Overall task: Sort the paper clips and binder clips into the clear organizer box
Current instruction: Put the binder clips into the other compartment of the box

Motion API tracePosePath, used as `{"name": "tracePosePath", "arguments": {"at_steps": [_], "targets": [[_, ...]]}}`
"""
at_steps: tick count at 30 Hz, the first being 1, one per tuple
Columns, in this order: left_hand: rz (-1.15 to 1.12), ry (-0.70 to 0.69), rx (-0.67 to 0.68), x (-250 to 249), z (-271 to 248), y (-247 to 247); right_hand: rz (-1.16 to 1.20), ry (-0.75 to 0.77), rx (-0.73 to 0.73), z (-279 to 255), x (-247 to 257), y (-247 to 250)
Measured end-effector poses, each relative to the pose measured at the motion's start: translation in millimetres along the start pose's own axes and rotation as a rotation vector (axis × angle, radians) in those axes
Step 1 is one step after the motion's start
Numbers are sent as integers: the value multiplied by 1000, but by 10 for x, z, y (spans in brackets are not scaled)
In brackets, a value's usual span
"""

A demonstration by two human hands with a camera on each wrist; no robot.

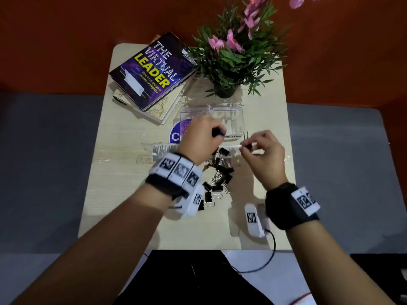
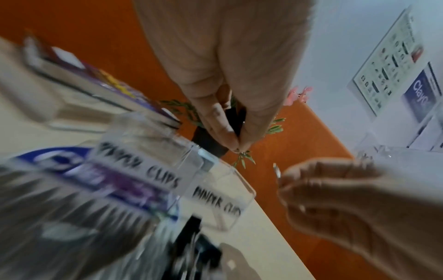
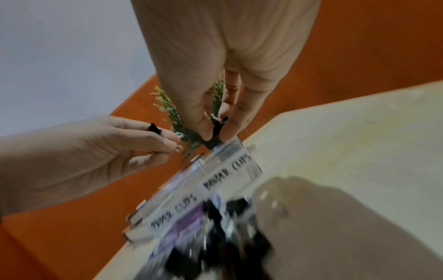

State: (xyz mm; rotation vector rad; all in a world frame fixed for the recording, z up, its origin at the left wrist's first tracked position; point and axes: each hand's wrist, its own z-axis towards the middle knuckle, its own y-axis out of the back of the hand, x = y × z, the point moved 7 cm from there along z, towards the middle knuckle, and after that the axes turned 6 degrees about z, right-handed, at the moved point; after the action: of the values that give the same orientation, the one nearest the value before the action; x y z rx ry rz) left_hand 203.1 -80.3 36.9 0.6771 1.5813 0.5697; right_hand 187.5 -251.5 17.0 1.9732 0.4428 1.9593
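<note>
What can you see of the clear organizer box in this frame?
The clear organizer box is transparent plastic and sits flat on the table, in front of the potted plant. A divider splits it into two compartments, hand-lettered "PAPER CLIPS" and "BINDER CLIPS" on the front wall. Contents are too blurred to tell. Neither hand clearly touches it.

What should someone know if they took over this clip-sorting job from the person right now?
Left hand: fingers pinch a black binder clip, held above the clear organizer box.
Right hand: fingers pinch a second black clip, near the box's front edge.
The box sits open in the middle of the table, with handwritten labels for paper clips and binder clips.
Done: cannot tell what is already in the box; its contents are too faint.
Left: drop both held clips in the binder section, then sort the pile of binder clips between the wrists. No paper clips can be made out.
</note>
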Motion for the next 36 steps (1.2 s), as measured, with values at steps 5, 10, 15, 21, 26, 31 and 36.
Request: {"name": "tracePosePath", "arguments": {"at_steps": [5, 10, 15, 21, 26, 31, 36], "targets": [[182, 39, 110, -65, 449, -128, -104, 76, 50, 503, 288, -127], [216, 12, 48, -19, 100, 17, -223, 54, 154, 358, 230, -177], [454, -68, 436, -187, -363, -229, -422, -110, 425, -278, -237, -468], [460, -56, 478, -79, -340, -336, -438, -165, 310, -504, -350, -645], [311, 27, 434, 243, -352, -379, -276, -202, 267, -480, -465, -621], [224, 88, 375, 542, -400, -417, -126, -240, 190, -393, -484, -518], [25, 78, 232, 348, -286, -217, 9, -252, 157, -372, -477, -348]]}}
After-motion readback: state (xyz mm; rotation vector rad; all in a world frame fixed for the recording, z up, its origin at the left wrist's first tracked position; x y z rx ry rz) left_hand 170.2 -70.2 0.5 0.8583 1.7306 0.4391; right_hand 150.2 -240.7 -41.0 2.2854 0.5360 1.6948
